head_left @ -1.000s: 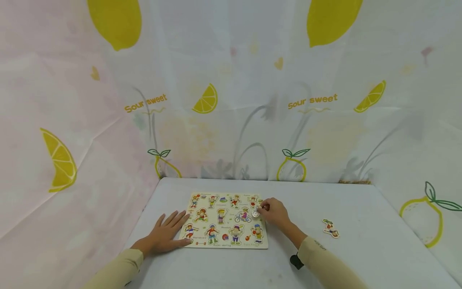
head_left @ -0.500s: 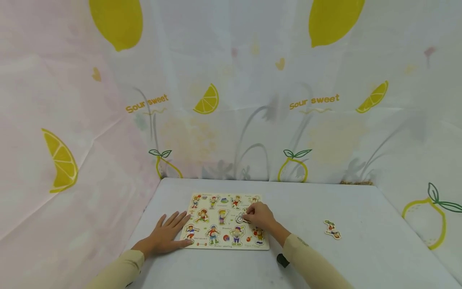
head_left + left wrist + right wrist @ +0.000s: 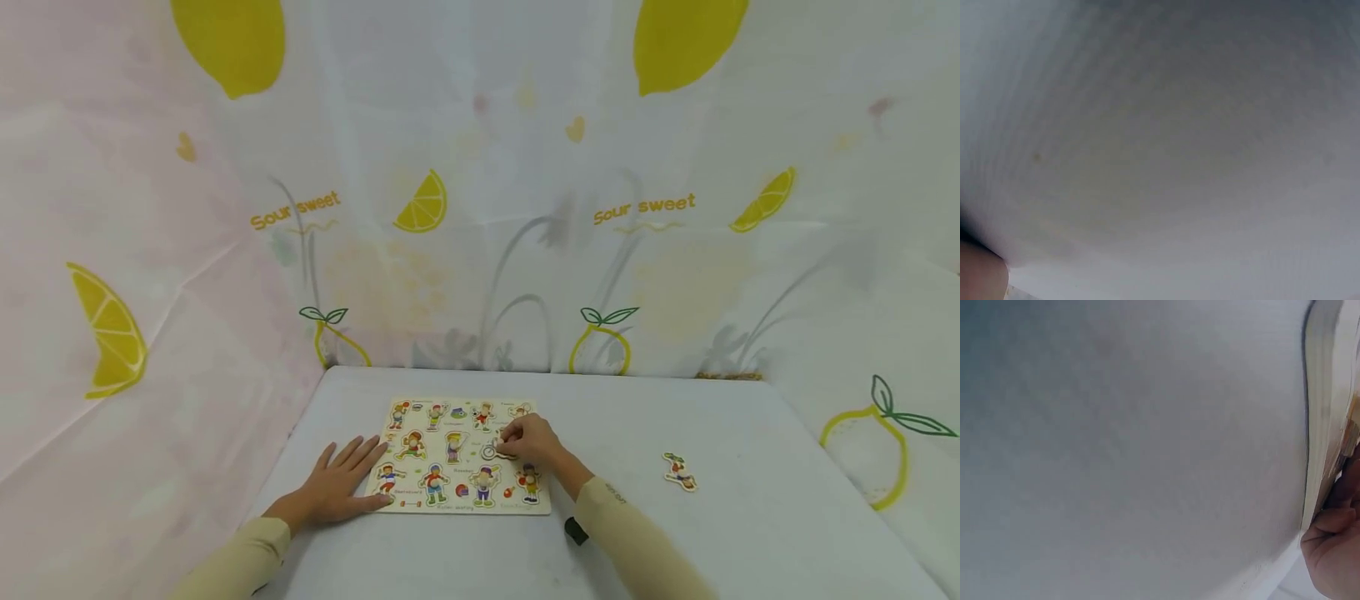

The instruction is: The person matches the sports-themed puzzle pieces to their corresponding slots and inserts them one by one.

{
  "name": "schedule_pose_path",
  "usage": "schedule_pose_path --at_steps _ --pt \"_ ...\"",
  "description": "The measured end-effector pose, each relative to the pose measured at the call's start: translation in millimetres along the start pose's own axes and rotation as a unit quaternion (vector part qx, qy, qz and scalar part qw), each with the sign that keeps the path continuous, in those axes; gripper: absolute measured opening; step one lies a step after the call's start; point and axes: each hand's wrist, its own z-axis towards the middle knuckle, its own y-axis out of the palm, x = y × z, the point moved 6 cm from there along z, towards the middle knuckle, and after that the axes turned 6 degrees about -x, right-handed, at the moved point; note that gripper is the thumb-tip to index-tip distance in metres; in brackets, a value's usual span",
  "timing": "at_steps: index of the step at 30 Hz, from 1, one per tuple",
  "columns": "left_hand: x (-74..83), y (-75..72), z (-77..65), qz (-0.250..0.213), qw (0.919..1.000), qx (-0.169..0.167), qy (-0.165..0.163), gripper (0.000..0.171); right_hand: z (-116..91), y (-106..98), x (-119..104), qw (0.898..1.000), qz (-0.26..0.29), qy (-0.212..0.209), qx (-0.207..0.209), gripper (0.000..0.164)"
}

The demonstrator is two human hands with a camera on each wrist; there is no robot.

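Observation:
A wooden puzzle board point(image 3: 420, 498) with printed sports figures lies on the white table. My left hand point(image 3: 333, 486) rests flat with its fingers spread, fingertips and thumb on the board's left edge. At the board's right side my right hand point(image 3: 534, 443) pinches a cyclist puzzle piece point(image 3: 491, 451) over the printed bicycle spot. The hand hides most of that piece; one wheel shows at its left. Whether the piece lies flush in the spot I cannot tell. In the right wrist view, curled fingers point(image 3: 1334, 520) are beside the board's edge point(image 3: 1317, 425).
A loose puzzle piece point(image 3: 679, 472) shaped like a figure lies on the table to the right. Several figure pieces sit on the board, such as the roller skater point(image 3: 434, 484). A dark wrist camera point(image 3: 576, 531) hangs under my right sleeve. A lemon-print curtain point(image 3: 465, 275) stands behind.
My right hand has moved left from the board's right edge, carrying the cyclist puzzle piece onto the printed bicycle spot. My left hand has stayed in place.

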Motion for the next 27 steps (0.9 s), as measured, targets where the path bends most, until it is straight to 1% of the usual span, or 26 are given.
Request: schedule_pose_path --at_steps 2,7,9,15,17,20,23,25,27 --pt "-1.0 1.1 -0.2 0.001 1.0 0.001 0.0 0.092 0 1 1 1.0 0.008 0.005 0.001 0.015" --pt "3.0 -0.6 -1.9 -0.005 0.9997 0.011 0.019 0.089 -2 2 2 1.0 0.024 0.018 0.002 0.014" --pt "4.0 -1.8 -2.9 -0.008 0.9996 0.013 0.022 0.088 -3 2 1 1.0 0.02 0.012 0.003 0.014" --pt "2.8 -6.6 -1.3 -0.001 1.0 0.0 0.0 0.092 0 0 -2 1.0 0.011 -0.007 0.013 0.013" --pt "2.9 -8.4 -0.3 0.01 0.9998 -0.013 -0.008 0.092 0 -1 -2 1.0 0.017 -0.008 0.013 0.014" --pt "4.4 -10.5 -0.2 0.014 0.9995 -0.026 -0.012 0.092 -1 -1 1 0.999 0.034 -0.007 0.005 0.015" --pt "6.7 -10.7 -2.3 0.016 0.9995 -0.025 -0.012 0.091 -3 1 5 0.998 0.055 0.002 -0.008 0.017" --pt "7.8 -9.5 -3.9 0.013 0.9997 -0.017 -0.008 0.09 -5 2 7 0.998 0.063 0.006 -0.014 0.018" --pt "8.4 -7.2 -5.5 0.013 0.9997 -0.018 -0.008 0.09 -7 5 9 0.998 0.068 0.006 -0.017 0.019"
